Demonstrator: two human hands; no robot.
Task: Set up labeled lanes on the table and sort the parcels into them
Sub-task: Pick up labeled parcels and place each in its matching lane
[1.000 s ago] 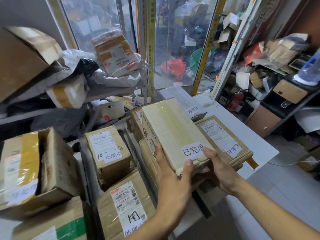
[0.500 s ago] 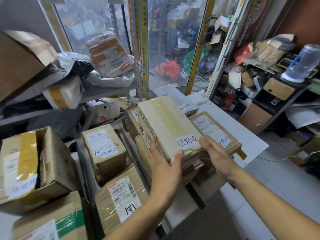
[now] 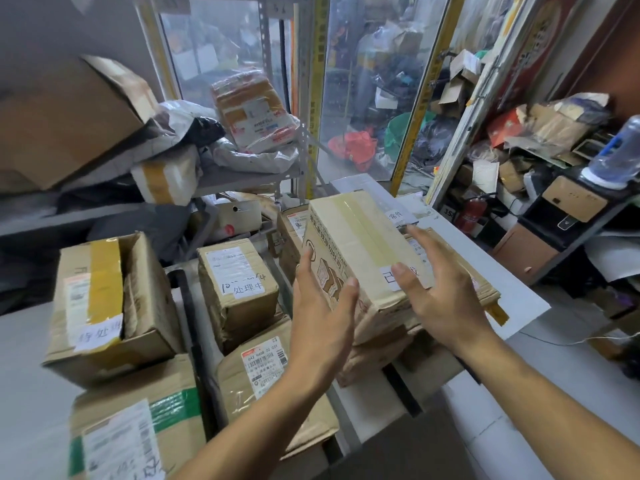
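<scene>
Both hands have let go: the left hand and right hand now hover open-fingered beside the pale taped cardboard parcel, centre frame. It sits tilted atop a stack of brown cardboard boxes and could slide off.

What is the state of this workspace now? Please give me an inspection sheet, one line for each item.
Surface: white table, mostly covered by parcels.
Job's things: pale box with a white label, on top of a stack; label partly hidden by the right hand. Box marked 处理中 and open box to its left.
Clutter: loose bags and boxes on the shelf.
Grippers: left hand and right hand open, fingers straight, at the pale box's sides.
Cables: thin wire on the floor at right.
Surroundings: glass door, fire extinguisher, water dispenser.
</scene>
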